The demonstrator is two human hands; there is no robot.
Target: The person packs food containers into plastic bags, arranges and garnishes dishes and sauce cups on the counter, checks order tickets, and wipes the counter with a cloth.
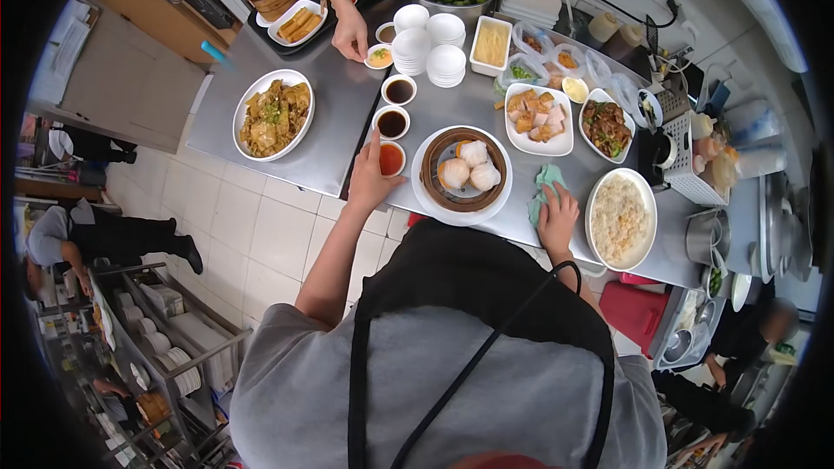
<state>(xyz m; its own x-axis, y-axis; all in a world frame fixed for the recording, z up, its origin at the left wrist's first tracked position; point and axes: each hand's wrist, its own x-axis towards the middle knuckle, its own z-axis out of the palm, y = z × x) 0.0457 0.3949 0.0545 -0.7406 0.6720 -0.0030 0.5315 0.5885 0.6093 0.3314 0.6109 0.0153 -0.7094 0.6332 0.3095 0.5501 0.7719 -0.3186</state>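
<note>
My left hand [372, 175] curls round the near left side of a small white dish of red sauce [392, 159], index finger along its edge and thumb below. Two dishes of dark sauce [393, 124] stand just beyond it. To the right, a bamboo steamer [429, 175] with three pale dumplings [472, 165] sits on a white plate [423, 188]. My right hand [558, 219] grips a crumpled green cloth [544, 184] on the counter, between that plate and an oval dish of rice [622, 219].
Another person's hand [351, 35] touches a sauce dish [379, 56] across the counter. Stacked white bowls [446, 65], a plate of sliced meat [537, 122], a dark meat dish [606, 127] and a noodle-like dish [276, 117] stand around. A white basket [686, 161] is at the right.
</note>
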